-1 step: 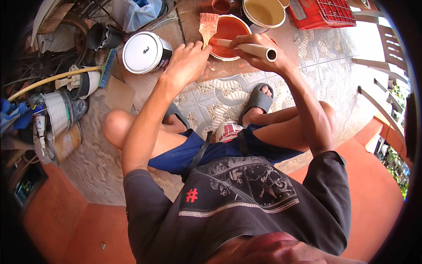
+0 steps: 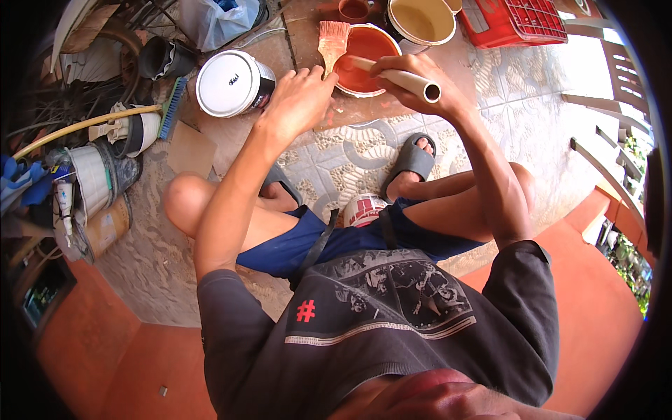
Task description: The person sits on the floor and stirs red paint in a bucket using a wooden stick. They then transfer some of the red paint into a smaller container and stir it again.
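Note:
My left hand is closed around the handle of a wide paintbrush, its reddish-orange bristles pointing up and away from me. Just beyond lies a white bucket of orange-red paint, with the brush at its left rim. Over the bucket's right side, my right hand grips a pale, hollow pipe. The pipe's open near end faces me; its narrower far part reaches over the paint, and whether it touches the paint cannot be made out.
Left of the paint stands a white lidded bucket. Beyond are a bucket with yellowish liquid, a small reddish pot and a red crate. A blue-bristled broom and cluttered containers line the left. A small bucket sits between my legs.
The pipe's far end has shifted slightly right over the paint, with a small movement of my right hand. The brush and left hand look nearly still.

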`<action>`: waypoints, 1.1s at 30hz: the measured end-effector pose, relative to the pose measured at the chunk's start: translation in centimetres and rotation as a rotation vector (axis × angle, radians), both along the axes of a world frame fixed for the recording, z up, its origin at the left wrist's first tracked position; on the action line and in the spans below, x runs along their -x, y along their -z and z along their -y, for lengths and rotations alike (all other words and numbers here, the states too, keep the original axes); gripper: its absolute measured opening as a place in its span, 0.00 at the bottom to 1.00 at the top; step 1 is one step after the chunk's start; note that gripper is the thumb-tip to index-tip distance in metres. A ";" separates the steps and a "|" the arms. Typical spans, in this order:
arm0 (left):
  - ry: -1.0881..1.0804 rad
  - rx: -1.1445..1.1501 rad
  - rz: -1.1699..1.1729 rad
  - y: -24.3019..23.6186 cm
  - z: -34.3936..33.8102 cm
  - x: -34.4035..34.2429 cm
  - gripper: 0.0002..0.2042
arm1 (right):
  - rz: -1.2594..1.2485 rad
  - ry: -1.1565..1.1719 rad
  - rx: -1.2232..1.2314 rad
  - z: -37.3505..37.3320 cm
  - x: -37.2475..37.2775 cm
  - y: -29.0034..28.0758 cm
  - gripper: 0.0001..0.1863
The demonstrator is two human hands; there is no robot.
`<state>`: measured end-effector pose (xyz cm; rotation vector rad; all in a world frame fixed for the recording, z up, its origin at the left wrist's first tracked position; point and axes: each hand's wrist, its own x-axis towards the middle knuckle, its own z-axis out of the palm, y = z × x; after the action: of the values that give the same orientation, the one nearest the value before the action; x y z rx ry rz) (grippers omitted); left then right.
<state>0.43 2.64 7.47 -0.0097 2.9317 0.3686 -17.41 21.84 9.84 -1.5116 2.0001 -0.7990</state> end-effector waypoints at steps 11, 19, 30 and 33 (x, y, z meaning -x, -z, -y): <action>0.009 0.018 -0.097 0.6 0.5 0.4 0.16 | 0.086 0.052 -0.042 0.2 0.3 -0.3 0.08; 0.000 0.019 0.013 0.3 0.8 0.3 0.19 | -0.147 0.073 -0.025 -1.2 0.4 -0.6 0.09; 0.008 -0.001 0.019 0.7 0.4 0.8 0.16 | -0.109 0.147 0.012 -0.6 0.8 0.3 0.08; -0.001 0.002 0.018 0.8 0.5 0.6 0.16 | -0.209 0.096 -0.114 -1.1 0.7 -0.7 0.08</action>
<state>-0.16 2.14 6.69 -0.0148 2.9148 0.3638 -18.10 22.95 10.58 -1.4950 2.2437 -0.5722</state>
